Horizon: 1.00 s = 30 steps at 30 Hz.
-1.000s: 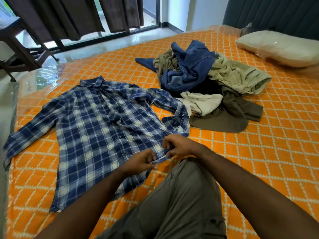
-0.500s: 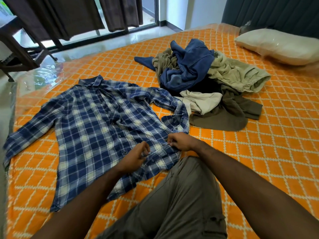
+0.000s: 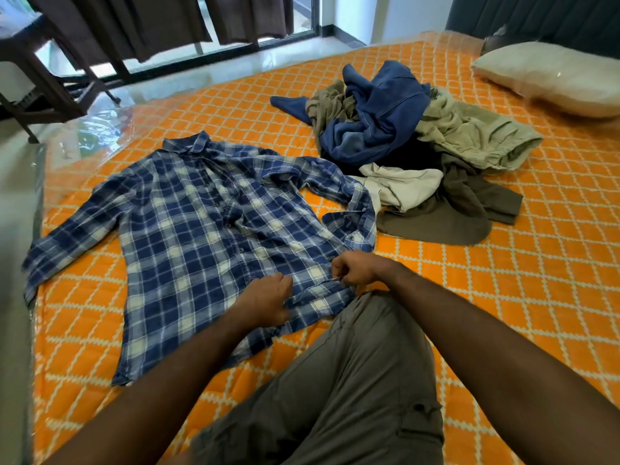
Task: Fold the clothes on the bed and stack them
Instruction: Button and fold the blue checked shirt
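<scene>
Blue-and-white plaid shirt [image 3: 201, 229] lying face up, spread across the orange quilted bed [image 3: 536, 280], collar toward the window, left-hand sleeve stretched out flat, the other sleeve doubled back with its cuff [image 3: 355, 229] resting near the placket. Left hand [image 3: 268, 297] curling its fingers into the cloth at the lower front, right hand [image 3: 355, 270] pinching the front edge just beside it, both working close together near the hem, apparently closing or straightening the button band. Exact finger contact of the left hand partly hidden under its own knuckles. Waiting behind, well apart from the hands: a tangled pile of clothes [image 3: 419, 156], a navy piece on top, olive and cream ones beneath, touching the bent sleeve's far side. Nothing folded or stacked yet, so judging the task as barely begun.

Risking, from here: tugging the front edge too hard and dragging the whole shirt into wrinkles; leaving the bent sleeve bunched, giving a lopsided fold; catching the hem under the knee [image 3: 369, 330], already resting on or against the shirt's lower corner; snagging the pile's cream piece while swinging that sleeve across.
</scene>
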{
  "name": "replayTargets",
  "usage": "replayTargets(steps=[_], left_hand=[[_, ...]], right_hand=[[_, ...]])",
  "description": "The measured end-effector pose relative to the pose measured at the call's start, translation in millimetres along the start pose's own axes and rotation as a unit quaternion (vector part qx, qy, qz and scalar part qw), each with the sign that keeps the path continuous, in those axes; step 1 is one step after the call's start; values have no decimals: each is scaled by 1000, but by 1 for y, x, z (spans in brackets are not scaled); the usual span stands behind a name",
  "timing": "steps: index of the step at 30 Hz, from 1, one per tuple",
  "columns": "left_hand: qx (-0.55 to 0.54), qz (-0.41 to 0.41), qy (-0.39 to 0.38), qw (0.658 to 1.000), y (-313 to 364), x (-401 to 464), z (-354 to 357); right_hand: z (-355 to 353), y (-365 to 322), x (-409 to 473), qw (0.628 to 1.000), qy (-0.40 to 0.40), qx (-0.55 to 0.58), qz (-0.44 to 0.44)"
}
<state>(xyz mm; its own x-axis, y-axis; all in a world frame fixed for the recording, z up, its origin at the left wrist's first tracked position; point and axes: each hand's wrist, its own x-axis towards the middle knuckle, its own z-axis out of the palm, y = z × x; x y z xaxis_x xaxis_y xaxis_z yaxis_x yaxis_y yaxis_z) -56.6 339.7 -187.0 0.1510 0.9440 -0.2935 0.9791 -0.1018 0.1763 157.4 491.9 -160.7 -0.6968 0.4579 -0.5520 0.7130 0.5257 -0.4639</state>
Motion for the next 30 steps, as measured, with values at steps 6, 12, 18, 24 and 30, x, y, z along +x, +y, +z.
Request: replayTargets(steps=[6,12,18,24,30], left_hand=[[-283,47,-163,944,-14,-20,-14],[-139,90,-51,985,-25,-64,2],[28,18,23,999,-28,-105,35],[-175,-60,98,978,-35,-105,22],[-255,-97,120,955,-54,-98,12]], right_hand=[[-1,-13,-8,997,-50,-58,18],[11,-42,-4,997,-21,-52,-51],[69,-87,11,979,-24,-110,-167],[83,-103,13,964,20,-192,-183],[70,-98,16,988,75,-46,-130]])
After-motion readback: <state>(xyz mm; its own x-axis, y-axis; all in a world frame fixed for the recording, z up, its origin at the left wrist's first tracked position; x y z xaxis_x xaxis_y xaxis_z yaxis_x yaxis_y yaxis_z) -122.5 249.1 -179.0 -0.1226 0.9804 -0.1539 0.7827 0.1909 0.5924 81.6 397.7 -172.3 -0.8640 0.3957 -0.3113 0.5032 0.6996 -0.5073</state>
